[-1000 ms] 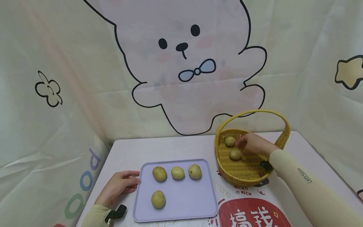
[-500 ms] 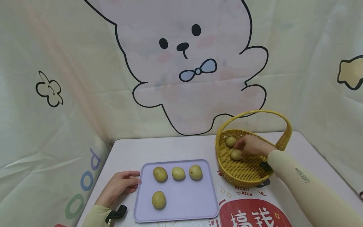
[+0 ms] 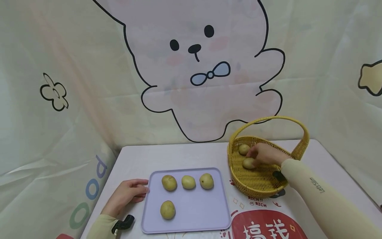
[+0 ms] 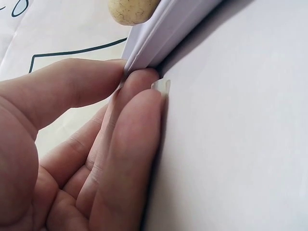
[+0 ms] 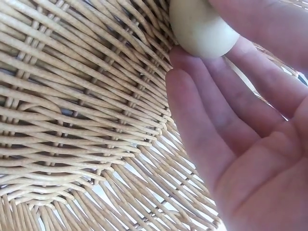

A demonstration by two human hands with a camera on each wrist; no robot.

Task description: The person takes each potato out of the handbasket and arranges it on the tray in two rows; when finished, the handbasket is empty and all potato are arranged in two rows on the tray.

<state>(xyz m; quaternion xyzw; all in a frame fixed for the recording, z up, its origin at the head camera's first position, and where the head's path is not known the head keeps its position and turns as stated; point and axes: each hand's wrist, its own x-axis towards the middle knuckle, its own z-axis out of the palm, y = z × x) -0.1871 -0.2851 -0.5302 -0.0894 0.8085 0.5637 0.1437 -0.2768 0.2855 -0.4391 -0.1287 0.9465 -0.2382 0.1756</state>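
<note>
In the head view, my right hand [image 3: 265, 154] reaches into the yellow wicker basket [image 3: 258, 191]. Its thumb and fingers hold a small potato [image 3: 248, 163], seen closer as a pale potato [image 5: 202, 29] in the right wrist view. Another potato [image 3: 243, 149] lies just behind it in the basket. At the left, my left hand [image 3: 126, 195] is at the side of a lilac tray [image 3: 197, 212]. The left wrist view has its thumb and fingertips pinching the tray rim [image 4: 149, 43]. Several potatoes sit on the tray, among them one potato [image 3: 167, 209] near the front.
An arched handle [image 3: 270, 118] rises over the basket, above the right hand. The white table [image 3: 173, 156] carries a red printed patch [image 3: 265, 225] at the front. A cartoon-printed cloth [image 3: 194, 99] hangs right behind the table.
My right hand has lowered slightly, and its fingers have closed on the nearer potato in the basket. The left hand stays at the tray's edge. The head view has shifted slightly.
</note>
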